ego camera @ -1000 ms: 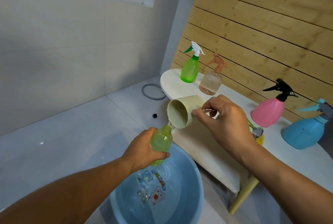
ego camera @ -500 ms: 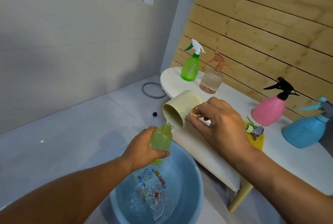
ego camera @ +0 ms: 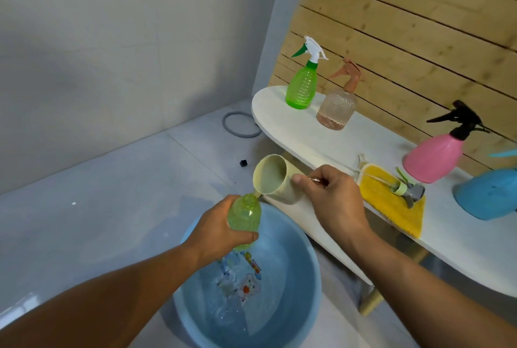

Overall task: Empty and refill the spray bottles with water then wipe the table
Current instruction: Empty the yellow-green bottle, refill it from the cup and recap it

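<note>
My left hand [ego camera: 216, 228] grips a small pale-green bottle [ego camera: 244, 214] with its cap off, held over a blue basin [ego camera: 305, 277]. My right hand [ego camera: 334, 201] holds a cream cup [ego camera: 275, 178] by its handle, tipped steeply so its lip meets the bottle's mouth. The bottle's sprayer head [ego camera: 405, 189] lies on a yellow cloth [ego camera: 391, 209] on the white table [ego camera: 282, 121]. A bright green spray bottle [ego camera: 302, 87], a clear one with a brown head [ego camera: 337, 108], a pink one [ego camera: 435, 159] and a blue one [ego camera: 486, 196] stand on the table.
The basin sits on the pale tiled floor, with water and cartoon pictures in its bottom. A grey ring [ego camera: 242, 125] and a small black cube [ego camera: 244, 163] lie on the floor beyond it. A wooden slat wall [ego camera: 405, 26] runs behind the table.
The cup has tipped further, its mouth turning down toward the bottle. My head has dropped, so the view looks lower, and the yellow cloth has come into sight.
</note>
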A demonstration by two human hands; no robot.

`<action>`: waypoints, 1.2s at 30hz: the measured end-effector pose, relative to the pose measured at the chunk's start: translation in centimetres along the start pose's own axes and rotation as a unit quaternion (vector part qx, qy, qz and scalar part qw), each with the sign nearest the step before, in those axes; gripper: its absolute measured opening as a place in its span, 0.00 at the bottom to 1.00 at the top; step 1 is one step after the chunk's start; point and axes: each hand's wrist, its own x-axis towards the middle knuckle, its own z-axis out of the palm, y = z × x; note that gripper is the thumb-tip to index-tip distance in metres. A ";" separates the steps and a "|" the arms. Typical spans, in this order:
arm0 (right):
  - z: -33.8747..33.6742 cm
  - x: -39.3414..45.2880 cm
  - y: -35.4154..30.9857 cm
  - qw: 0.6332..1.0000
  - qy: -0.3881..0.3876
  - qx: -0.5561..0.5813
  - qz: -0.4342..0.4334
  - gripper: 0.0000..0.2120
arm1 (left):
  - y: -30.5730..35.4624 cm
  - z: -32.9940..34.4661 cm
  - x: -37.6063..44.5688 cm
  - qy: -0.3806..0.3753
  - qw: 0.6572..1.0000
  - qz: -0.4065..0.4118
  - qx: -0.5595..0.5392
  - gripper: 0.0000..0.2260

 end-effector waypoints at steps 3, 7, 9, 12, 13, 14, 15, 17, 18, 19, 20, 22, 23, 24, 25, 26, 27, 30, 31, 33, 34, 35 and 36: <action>3.0 0.6 3.7 0.995 -0.035 0.038 0.091 0.19 | -1.3 0.1 0.0 0.001 1.000 -0.007 -0.006 0.29; 7.5 0.9 8.9 0.978 -0.101 0.042 0.178 0.18 | -3.1 0.1 0.4 0.005 1.000 -0.013 -0.002 0.28; 9.6 0.7 11.1 0.971 -0.131 0.006 0.197 0.19 | -3.8 0.0 0.6 0.006 1.000 -0.019 -0.004 0.28; 12.1 0.3 13.7 0.966 -0.168 -0.059 0.187 0.20 | -4.6 -0.3 0.8 0.007 1.000 -0.019 -0.002 0.27; 12.8 0.2 14.5 0.964 -0.178 -0.086 0.179 0.20 | -4.8 -0.3 0.9 0.008 1.000 -0.020 0.000 0.27; 13.5 0.1 15.4 0.960 -0.188 -0.115 0.172 0.19 | -5.1 -0.4 1.0 0.008 1.000 -0.025 -0.001 0.27; 14.2 -0.1 16.2 0.956 -0.199 -0.143 0.161 0.18 | -5.4 -0.5 1.2 0.007 0.999 -0.031 -0.003 0.28; 15.3 -0.7 17.1 0.941 -0.241 -0.200 0.131 0.13 | -5.9 -0.8 1.3 0.007 0.999 -0.041 -0.006 0.29; 15.8 -1.0 17.4 0.929 -0.264 -0.234 0.114 0.08 | -6.0 -0.9 1.4 0.007 0.999 -0.045 -0.007 0.29; 16.4 -1.4 17.7 0.918 -0.277 -0.266 0.102 0.09 | -6.2 -1.1 1.4 0.006 0.999 -0.048 -0.006 0.29; 16.9 -1.8 18.1 0.910 -0.283 -0.289 0.094 0.12 | -6.3 -1.3 1.5 0.005 0.999 -0.049 -0.002 0.29; 17.6 -2.4 18.6 0.896 -0.300 -0.316 0.083 0.14 | -6.5 -1.8 1.6 0.002 0.999 -0.049 0.006 0.29; 17.9 -2.7 18.9 0.888 -0.316 -0.328 0.072 0.14 | -6.6 -1.9 1.7 0.000 0.999 -0.051 0.009 0.29; 18.3 -3.0 19.0 0.881 -0.330 -0.332 0.062 0.14 | -6.7 -2.2 1.8 0.000 0.999 -0.053 0.012 0.29; 18.7 -3.2 19.1 0.879 -0.340 -0.329 0.061 0.14 | -6.7 -2.3 1.8 0.000 0.998 -0.055 0.016 0.29; 19.0 -3.5 19.0 0.880 -0.344 -0.321 0.067 0.13 | -6.8 -2.5 1.9 0.000 0.998 -0.054 0.018 0.29; 19.2 -3.7 18.9 0.885 -0.342 -0.308 0.077 0.13 | -6.8 -2.6 1.9 0.000 0.998 -0.054 0.019 0.29; 19.4 -3.7 17.9 0.922 -0.309 -0.202 0.118 0.09 | -6.7 -2.7 1.7 0.002 0.998 -0.052 0.018 0.28; 19.2 -3.5 17.6 0.934 -0.293 -0.150 0.140 0.06 | -6.7 -2.7 1.6 0.004 0.999 -0.050 0.018 0.28; 18.4 -2.8 17.1 0.944 -0.256 -0.056 0.203 0.07 | -6.7 -2.7 1.3 0.004 0.999 -0.049 0.019 0.28; 17.7 -2.6 16.8 0.943 -0.235 -0.010 0.236 0.08 | -6.6 -2.7 1.1 0.001 0.999 -0.047 0.020 0.28; 17.0 -2.4 16.4 0.939 -0.218 0.037 0.263 0.08 | -6.4 -2.8 0.9 -0.002 0.999 -0.044 0.023 0.28; 16.3 -2.3 16.1 0.935 -0.203 0.078 0.281 0.09 | -6.4 -2.8 0.7 -0.004 0.999 -0.041 0.024 0.28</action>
